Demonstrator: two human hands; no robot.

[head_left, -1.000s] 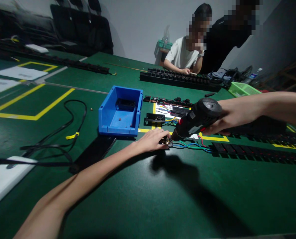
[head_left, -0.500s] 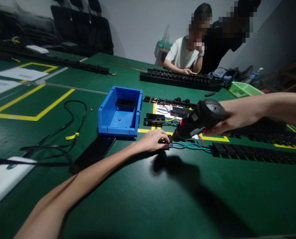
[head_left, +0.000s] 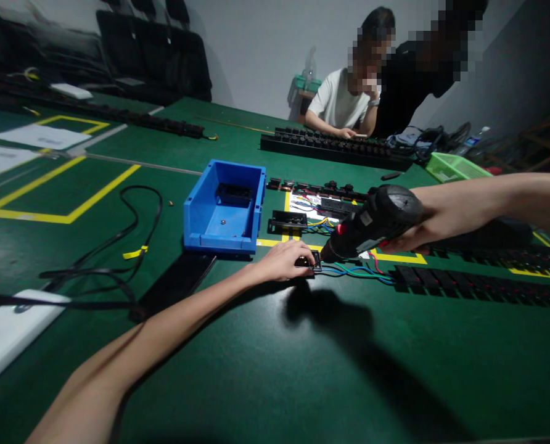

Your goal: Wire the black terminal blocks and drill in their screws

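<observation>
Black housing [head_left: 310, 272] is in our left hand [head_left: 285, 260], fingers clamped on it, flat on the green table [head_left: 266, 357]. Our right hand [head_left: 423, 219] is closed around the power driver [head_left: 372, 223], nose angled down at the housing's wire end; can't tell if the tip touches. Blue and green wires [head_left: 349, 270] run right from the left grip to a row of black modules [head_left: 446, 283]. Blue bin [head_left: 222, 242] sits beyond and left of that grip, second housing [head_left: 288, 220] just beyond it.

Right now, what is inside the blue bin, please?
The blue bin holds a black part and at least one small piece; anything beneath the black part is hidden.
</observation>
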